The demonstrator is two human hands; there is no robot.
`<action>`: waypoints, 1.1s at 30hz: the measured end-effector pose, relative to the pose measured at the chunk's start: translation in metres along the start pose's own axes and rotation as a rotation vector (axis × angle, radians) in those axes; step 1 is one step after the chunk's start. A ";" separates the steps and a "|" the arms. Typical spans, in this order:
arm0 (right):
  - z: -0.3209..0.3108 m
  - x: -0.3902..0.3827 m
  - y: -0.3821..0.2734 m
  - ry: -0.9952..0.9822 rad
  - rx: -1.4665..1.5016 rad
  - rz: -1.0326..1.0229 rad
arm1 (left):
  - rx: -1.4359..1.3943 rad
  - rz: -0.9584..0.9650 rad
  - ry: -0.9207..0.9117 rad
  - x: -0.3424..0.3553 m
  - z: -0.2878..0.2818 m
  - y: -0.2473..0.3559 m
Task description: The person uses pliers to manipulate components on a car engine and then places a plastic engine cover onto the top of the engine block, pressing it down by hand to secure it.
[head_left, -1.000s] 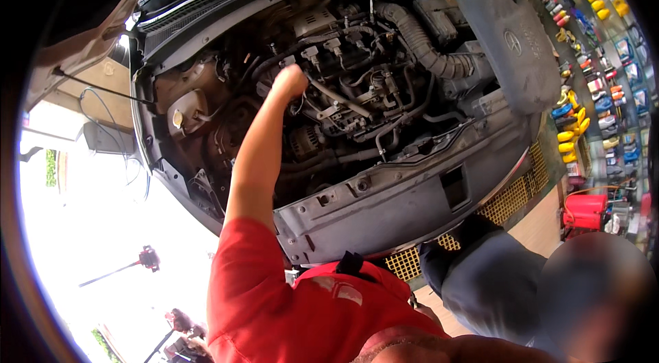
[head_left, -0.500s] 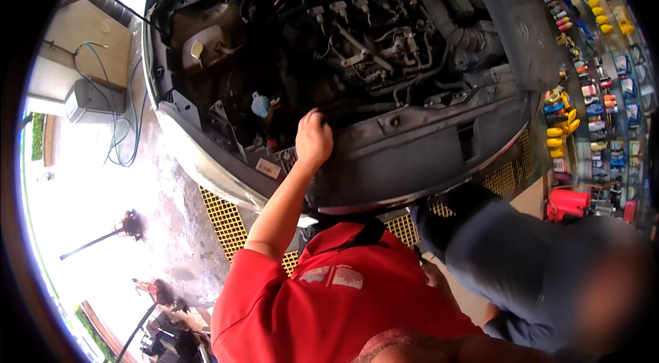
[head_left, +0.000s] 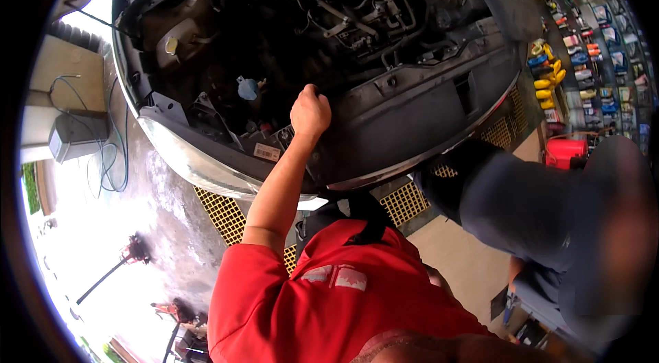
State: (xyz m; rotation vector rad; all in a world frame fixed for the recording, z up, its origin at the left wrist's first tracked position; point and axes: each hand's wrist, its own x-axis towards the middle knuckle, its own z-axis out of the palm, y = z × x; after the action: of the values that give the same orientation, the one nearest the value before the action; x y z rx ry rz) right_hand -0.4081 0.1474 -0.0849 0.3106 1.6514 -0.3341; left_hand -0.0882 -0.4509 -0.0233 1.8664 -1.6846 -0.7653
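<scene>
My left hand (head_left: 311, 113) is closed, knuckles up, at the upper edge of the car's black front panel (head_left: 384, 130). Its fingertips are hidden, and whatever they may hold cannot be made out. Beside it, to the left, sits a light blue cap (head_left: 248, 88) in the engine bay. A white label with a barcode (head_left: 267, 151) is stuck on the panel by my wrist. Farther in lies the engine (head_left: 350, 16), with hoses and metal pipes. At my right side only a sliver of skin shows past the red shirt, and my right hand is not seen.
A person in dark clothes (head_left: 522, 205) stands close on my right. Behind them are rows of packaged goods (head_left: 590, 54) and a red container (head_left: 567, 153). Yellow floor grating (head_left: 221, 215) runs under the bumper. A red jack (head_left: 135, 250) stands at left, below a grey box (head_left: 77, 135).
The view has shifted, so the car sits higher and farther left in it. My left hand stays closed near the panel's edge. The person on my right appears farther right.
</scene>
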 end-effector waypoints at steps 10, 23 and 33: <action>0.050 -0.004 0.094 -0.090 -0.035 0.056 | -0.033 0.110 -0.081 0.001 0.029 0.038; 0.029 -0.010 0.065 -0.121 0.237 -0.207 | -0.030 0.238 0.243 -0.002 0.013 -0.015; -0.028 0.044 0.223 0.029 -0.286 -0.244 | -0.203 0.699 -0.438 -0.252 0.032 0.010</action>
State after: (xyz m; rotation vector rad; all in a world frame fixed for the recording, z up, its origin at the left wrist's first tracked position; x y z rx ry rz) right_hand -0.3512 0.3635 -0.1342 -0.1020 1.7431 -0.2717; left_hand -0.1358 -0.2013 -0.0211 0.8947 -2.2293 -1.0209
